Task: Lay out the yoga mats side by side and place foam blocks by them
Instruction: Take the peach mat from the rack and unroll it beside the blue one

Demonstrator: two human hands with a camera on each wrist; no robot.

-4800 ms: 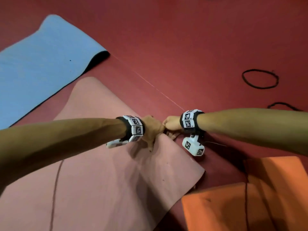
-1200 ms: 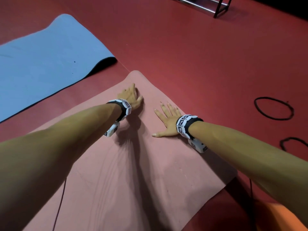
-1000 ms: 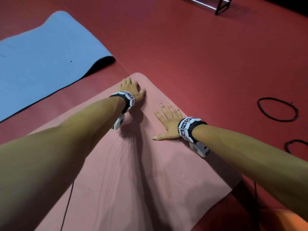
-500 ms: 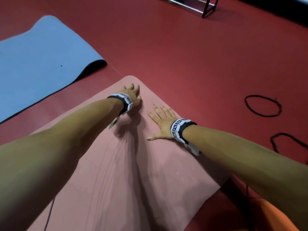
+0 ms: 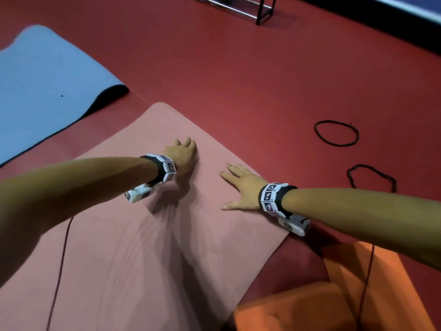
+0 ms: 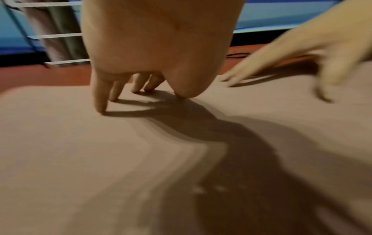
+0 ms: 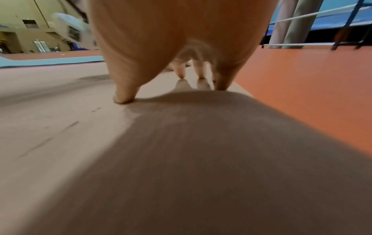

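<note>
We see the pink mat spread across the middle of the frame, the blue mat at upper left. Our left hand presses it on bent fingertips; our right hand lies flat, fingers spread. The orange shapes at lower right may be foam blocks.

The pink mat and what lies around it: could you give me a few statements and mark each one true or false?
1. Both hands rest on the pink mat. True: left hand, right hand.
2. The right hand grips an orange foam block. False: its fingers lie spread flat on the mat.
3. The blue mat overlaps the pink one. False: red floor shows between them.
4. Two black cord loops lie on the floor. True.
</note>
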